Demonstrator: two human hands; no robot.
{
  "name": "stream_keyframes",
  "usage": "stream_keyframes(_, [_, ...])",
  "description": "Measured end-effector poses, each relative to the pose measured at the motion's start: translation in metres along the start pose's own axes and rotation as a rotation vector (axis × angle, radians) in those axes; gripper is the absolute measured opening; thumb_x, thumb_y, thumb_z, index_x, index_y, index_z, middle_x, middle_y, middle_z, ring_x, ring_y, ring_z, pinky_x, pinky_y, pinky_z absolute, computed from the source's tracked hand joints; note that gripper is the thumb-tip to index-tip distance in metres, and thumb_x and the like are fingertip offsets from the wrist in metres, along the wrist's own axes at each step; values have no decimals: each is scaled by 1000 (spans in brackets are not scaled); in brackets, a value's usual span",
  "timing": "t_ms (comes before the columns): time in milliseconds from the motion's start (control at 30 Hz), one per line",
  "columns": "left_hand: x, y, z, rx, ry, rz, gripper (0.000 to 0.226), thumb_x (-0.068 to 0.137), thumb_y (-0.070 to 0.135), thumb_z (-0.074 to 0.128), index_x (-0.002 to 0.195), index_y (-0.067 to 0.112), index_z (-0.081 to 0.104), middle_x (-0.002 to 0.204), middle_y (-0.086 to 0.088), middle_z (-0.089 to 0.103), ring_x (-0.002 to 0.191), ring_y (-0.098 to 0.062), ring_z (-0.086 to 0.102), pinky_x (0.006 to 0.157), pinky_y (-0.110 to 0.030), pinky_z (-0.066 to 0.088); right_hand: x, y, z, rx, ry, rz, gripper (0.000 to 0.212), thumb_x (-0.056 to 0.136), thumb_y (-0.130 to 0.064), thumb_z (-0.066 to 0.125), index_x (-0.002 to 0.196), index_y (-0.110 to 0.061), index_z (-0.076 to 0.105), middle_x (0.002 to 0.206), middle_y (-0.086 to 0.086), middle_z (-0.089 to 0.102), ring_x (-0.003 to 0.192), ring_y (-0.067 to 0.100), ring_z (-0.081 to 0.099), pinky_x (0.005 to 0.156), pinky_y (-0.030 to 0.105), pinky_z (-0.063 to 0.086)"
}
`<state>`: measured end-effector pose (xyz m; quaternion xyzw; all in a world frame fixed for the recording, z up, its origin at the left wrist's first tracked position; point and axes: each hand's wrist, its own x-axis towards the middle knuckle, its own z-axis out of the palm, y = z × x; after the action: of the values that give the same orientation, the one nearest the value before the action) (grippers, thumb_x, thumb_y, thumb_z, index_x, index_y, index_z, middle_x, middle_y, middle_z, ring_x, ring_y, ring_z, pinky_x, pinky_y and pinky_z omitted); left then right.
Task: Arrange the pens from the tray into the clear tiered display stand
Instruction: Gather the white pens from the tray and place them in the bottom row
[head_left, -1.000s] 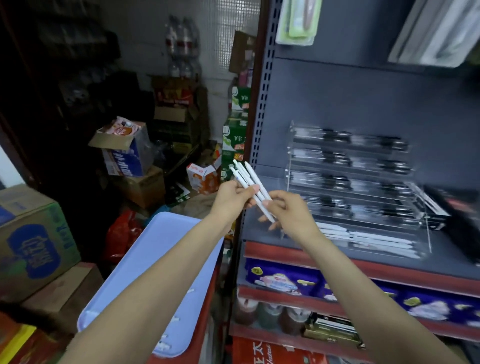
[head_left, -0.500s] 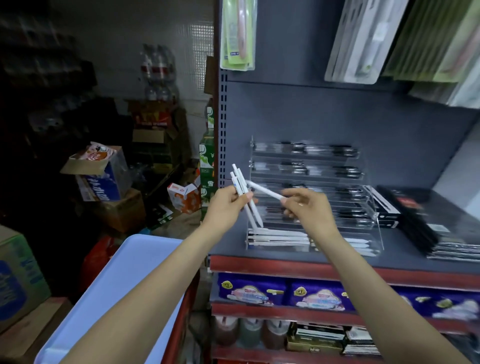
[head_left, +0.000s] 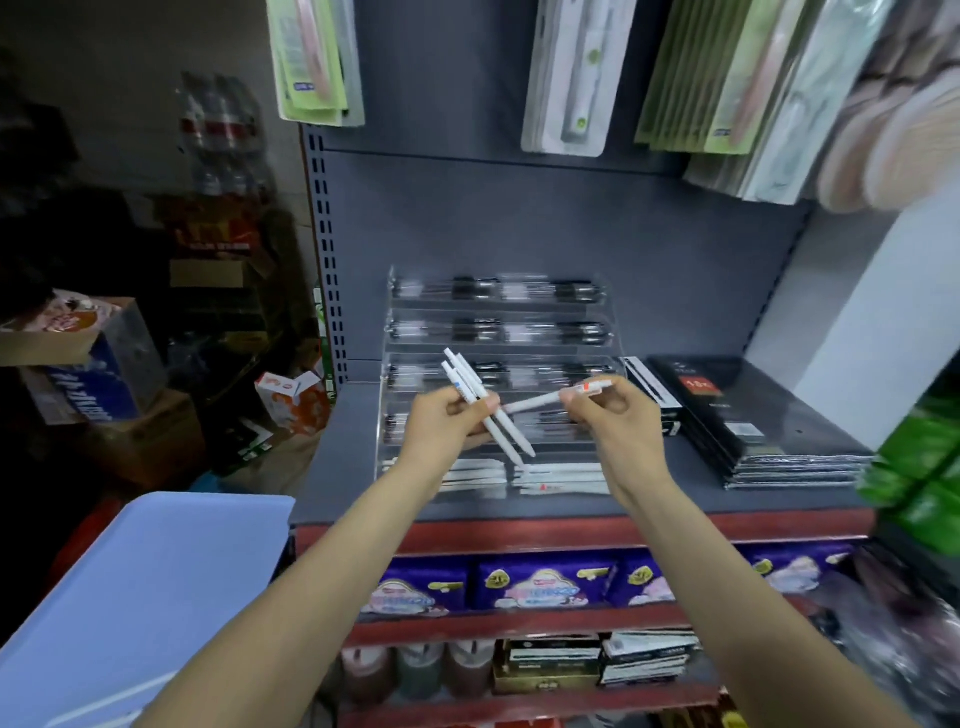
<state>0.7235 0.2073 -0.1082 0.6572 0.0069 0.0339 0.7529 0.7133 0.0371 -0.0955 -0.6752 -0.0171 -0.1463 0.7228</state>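
White plastic pens (head_left: 487, 410), two of them, are pinched upright-tilted in your left hand (head_left: 441, 431) at frame centre, while your right hand (head_left: 613, 415) pinches one white pen with a red mark (head_left: 550, 399) just beside them. Both hands hover before the clear acrylic tiered display stand (head_left: 498, 358); the light blue plastic tray (head_left: 156, 582) sits lower left.

Display stand (head_left: 498, 312) sitting on the shelf (head_left: 343, 467), behind both hands. Left hand (head_left: 441, 431) holding two pens (head_left: 488, 410); right hand (head_left: 613, 421), to its right, holding one pen (head_left: 540, 401). Tray (head_left: 156, 582) lying below-left of the left hand. Boxed stock (head_left: 748, 426) lying right of the right hand.
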Motion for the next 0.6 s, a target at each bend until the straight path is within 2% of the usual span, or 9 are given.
stream_keyframes(133, [5, -6, 24, -48, 5, -14, 6, 86, 5, 62, 90, 7, 67, 87, -9, 70, 70, -11, 70, 61, -18, 56, 13, 1, -21, -34, -1, -95, 14, 83, -6, 67, 82, -20, 68, 73, -8, 69, 69, 1, 63, 69, 16, 52])
stream_keyframes(267, [6, -8, 38, -48, 32, -5, 6, 86, 4, 62, 88, 9, 66, 84, -6, 70, 68, -9, 70, 61, -17, 56, 32, 1, -34, -229, -87, -236, 29, 85, -6, 65, 95, -34, 67, 87, -6, 69, 82, 5, 64, 83, 18, 53])
stream_keyframes(300, [6, -10, 39, -53, 44, -6, 8, 86, 3, 62, 85, 10, 65, 83, -6, 70, 66, -9, 70, 61, -17, 56, 36, 3, -35, -299, -121, -257, 30, 85, -6, 66, 98, -33, 67, 87, -8, 68, 82, 3, 63, 84, 17, 52])
stream_keyframes(400, [5, -14, 37, -42, 102, -16, 10, 86, 3, 62, 83, 12, 64, 85, -7, 70, 71, -11, 69, 63, -17, 57, 45, 11, -33, -552, -235, -280, 19, 84, -9, 67, 101, -16, 69, 85, -13, 66, 80, -4, 62, 80, 12, 49])
stream_keyframes(500, [7, -14, 28, -18, 164, -14, 10, 87, 5, 62, 82, 14, 64, 80, -1, 69, 65, -4, 68, 59, -12, 54, 50, 27, -29, -740, -381, -279, 16, 83, -10, 68, 99, -10, 72, 91, -1, 72, 84, 10, 66, 82, 15, 49])
stream_keyframes(600, [8, -16, 19, 13, 179, -27, 7, 87, 7, 62, 85, 14, 64, 81, 1, 69, 67, -4, 68, 60, -12, 54, 52, 45, -28, -899, -492, -276, 21, 84, -12, 68, 104, -7, 72, 101, 7, 71, 90, 16, 66, 78, 9, 41])
